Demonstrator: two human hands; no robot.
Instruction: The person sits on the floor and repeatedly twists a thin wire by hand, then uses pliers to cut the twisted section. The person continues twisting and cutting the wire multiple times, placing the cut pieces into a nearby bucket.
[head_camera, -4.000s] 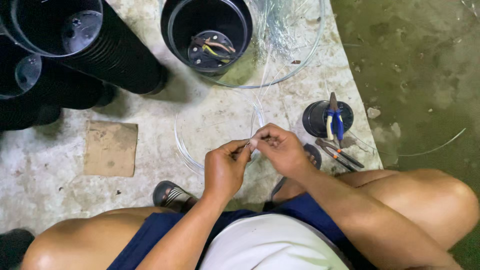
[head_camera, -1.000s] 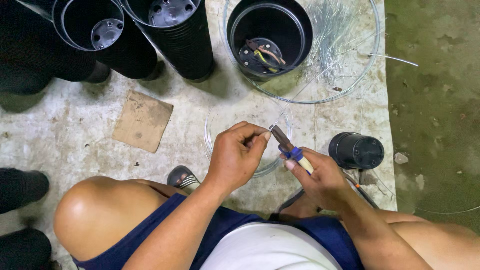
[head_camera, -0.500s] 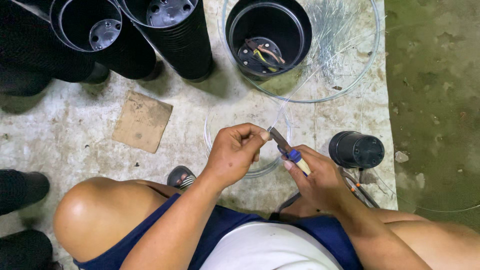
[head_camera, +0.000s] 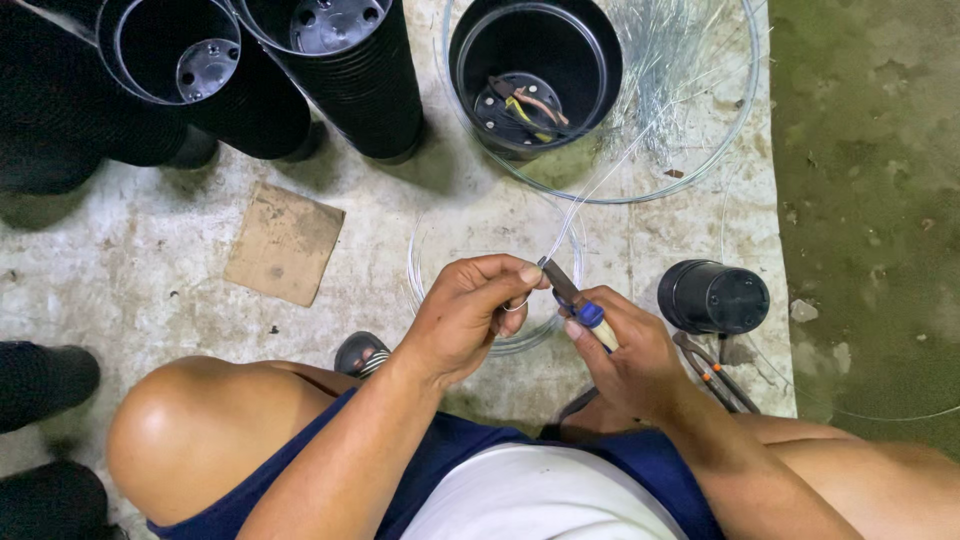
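My left hand (head_camera: 470, 312) pinches a thin clear wire (head_camera: 600, 185) with a small loop hanging below the fingers. My right hand (head_camera: 625, 352) grips pliers (head_camera: 572, 298) with blue and pale handles, their jaws touching the wire right at my left fingertips. The wire runs up to a big clear coil (head_camera: 735, 110) lying round a black pot (head_camera: 535, 70). A smaller wire coil (head_camera: 440, 235) rests on the concrete under my hands.
Stacks of black plastic pots (head_camera: 330, 70) lie at the top left. A cardboard scrap (head_camera: 285, 243) sits on the concrete slab. A small black pot (head_camera: 712, 296) lies on its side at the right, another pair of pliers (head_camera: 715, 372) beside it. Dirt ground (head_camera: 870, 200) borders the slab.
Four seconds ago both hands held only the wire; the right hand has since taken up pliers. Over the last second the hands barely moved and the pliers stayed at the wire.
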